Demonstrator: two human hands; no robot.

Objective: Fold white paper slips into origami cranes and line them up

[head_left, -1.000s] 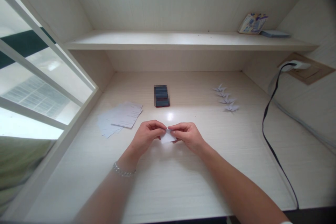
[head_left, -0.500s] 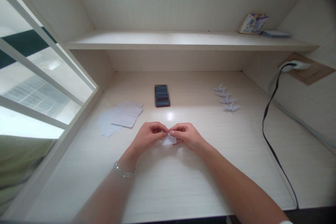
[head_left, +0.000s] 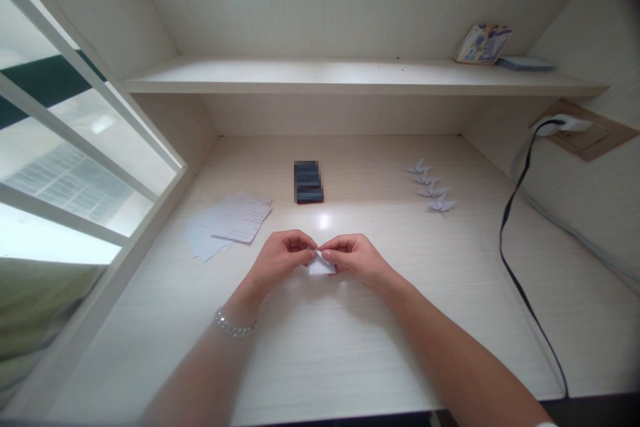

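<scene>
Between my two hands is a small folded piece of white paper (head_left: 321, 267), held just above or on the desk; I cannot tell which. My left hand (head_left: 286, 259) pinches its upper left edge between thumb and fingers. On the other side, my right hand (head_left: 356, 257) pinches the upper right edge, its fingertips almost meeting those of the left. The fingers hide the top part of the paper. Several folded white paper cranes (head_left: 433, 191) stand in a row at the back right. Loose white paper sheets (head_left: 243, 219) lie overlapping to the left, some with printed lines.
A dark, pixelated rectangular object (head_left: 309, 182) lies on the desk (head_left: 320, 360) beyond my hands. A black cable (head_left: 506, 240) runs from the wall socket (head_left: 593, 132) down the right side. The shelf (head_left: 310, 71) above holds a colourful packet (head_left: 483, 44) and a flat bluish item (head_left: 526, 64).
Both hands have shifted very slightly left with the folded paper, still pinching it. The paper's lower part looks a little flatter. Everything else stays in place.
</scene>
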